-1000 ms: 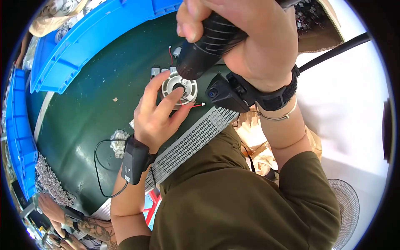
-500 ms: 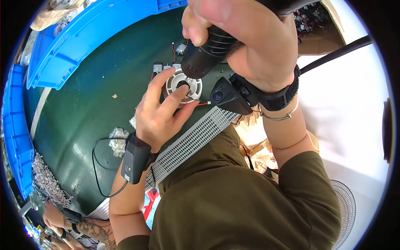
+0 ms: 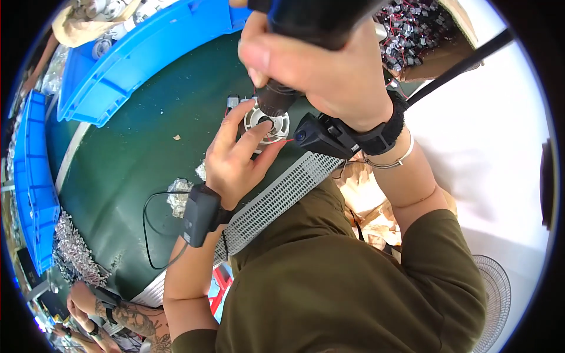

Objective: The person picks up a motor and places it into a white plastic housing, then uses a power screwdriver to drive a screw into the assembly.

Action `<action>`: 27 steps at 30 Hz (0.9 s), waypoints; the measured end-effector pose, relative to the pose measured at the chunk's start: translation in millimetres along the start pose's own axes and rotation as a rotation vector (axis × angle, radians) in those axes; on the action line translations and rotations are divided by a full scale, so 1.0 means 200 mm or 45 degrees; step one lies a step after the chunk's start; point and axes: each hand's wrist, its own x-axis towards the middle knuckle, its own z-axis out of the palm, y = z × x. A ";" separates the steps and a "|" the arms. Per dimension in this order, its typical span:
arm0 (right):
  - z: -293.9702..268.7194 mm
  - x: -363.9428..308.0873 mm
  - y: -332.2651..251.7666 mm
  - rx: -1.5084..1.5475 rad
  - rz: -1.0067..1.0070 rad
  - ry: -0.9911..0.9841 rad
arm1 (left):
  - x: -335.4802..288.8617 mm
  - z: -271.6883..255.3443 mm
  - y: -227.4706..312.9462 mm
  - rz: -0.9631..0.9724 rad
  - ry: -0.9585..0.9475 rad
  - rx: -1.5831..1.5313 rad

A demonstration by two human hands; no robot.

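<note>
A white round part [image 3: 278, 126] is being steadied on the green-topped desk [image 3: 147, 170], just inside the near edge, where a grey perforated strip [image 3: 276, 194] is running. It is being gripped by the left hand [image 3: 235, 159], the fingers and thumb being spread about its rim and one fingertip being pressed at its dark centre. A black power driver [image 3: 318, 20] is being grasped by the right hand [image 3: 341, 82], its nose being held over the part; whether the bit is touching cannot be told.

The part is looking like moulded plastic, and is being judged light and stiff, perhaps slippery at the smooth rim; the thin red wire [image 3: 281, 140] is seeming its most fragile point. A hold by the outer rim is appearing safest, the wire being kept free.

At the desk's far left, round white parts [image 3: 109, 38] are showing beyond the wall of a blue bin [image 3: 153, 59]. Along the left edge, silvery metal pieces [image 3: 76, 253] are lying heaped beside a second blue bin [image 3: 35, 188], whose contents are being hidden. Toward the far right corner, small wired motors [image 3: 406, 35] are being held in a cardboard box [image 3: 453, 65].
</note>
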 end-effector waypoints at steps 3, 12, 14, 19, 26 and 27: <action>-0.13 0.17 0.07 -0.197 -0.862 -0.218 | 0.06 -0.13 0.00 -0.209 0.158 -0.103; -0.12 0.20 0.19 -0.914 -0.532 0.320 | -0.34 -1.31 -0.89 -0.643 -0.042 1.000; -0.04 0.13 0.17 -1.337 -0.712 0.255 | -0.34 -1.39 -0.88 -0.712 -0.142 1.017; 0.00 0.11 0.49 -1.479 0.104 -1.027 | 0.12 -1.24 -0.59 -0.524 0.620 0.961; 0.09 0.13 0.55 -1.579 0.447 -1.411 | 0.91 -0.95 -0.83 -0.340 -0.449 0.645; 0.07 0.14 0.53 -1.475 0.344 -1.234 | 0.99 -0.91 -0.91 -0.343 -0.673 0.732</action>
